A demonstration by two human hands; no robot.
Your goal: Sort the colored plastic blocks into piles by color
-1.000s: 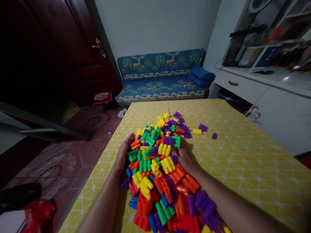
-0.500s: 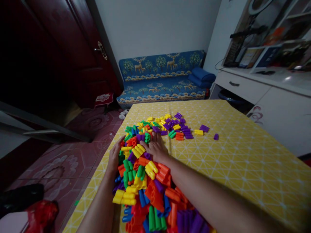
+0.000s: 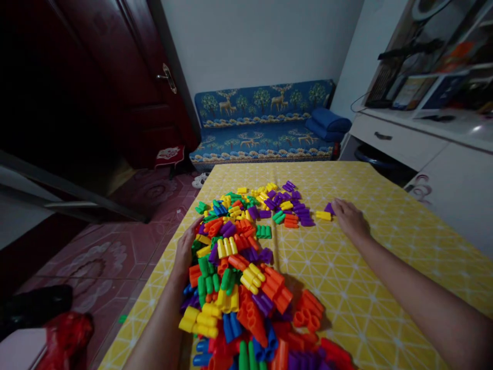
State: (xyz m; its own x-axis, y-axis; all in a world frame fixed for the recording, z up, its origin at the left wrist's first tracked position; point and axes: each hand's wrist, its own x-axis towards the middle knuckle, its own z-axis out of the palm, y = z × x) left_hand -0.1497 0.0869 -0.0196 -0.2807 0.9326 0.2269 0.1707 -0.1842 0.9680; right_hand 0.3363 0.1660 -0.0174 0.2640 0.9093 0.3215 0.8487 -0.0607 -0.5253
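A long heap of plastic blocks in red, orange, yellow, green, blue and purple lies along the left part of the table (image 3: 370,267). My left hand (image 3: 187,246) rests against the heap's left edge, fingers stretched forward, its fingertips partly hidden by the blocks. Over on the right, my right hand (image 3: 349,218) lies on the cloth with its fingers together over a purple block (image 3: 329,208), which is partly covered. A yellow block (image 3: 323,215) lies just left of it. More purple blocks (image 3: 302,208) and yellow ones are spread at the heap's far end.
Beyond the table stands a blue patterned sofa (image 3: 254,133). A white cabinet (image 3: 404,144) is at the right, a dark red door (image 3: 150,87) at the left. A small stool (image 3: 169,155) and a red bag (image 3: 71,339) are on the floor to the left.
My right hand has left the heap and moved right to the stray purple blocks. Some blocks at the near end have spread rightward. My left hand has stayed beside the heap.
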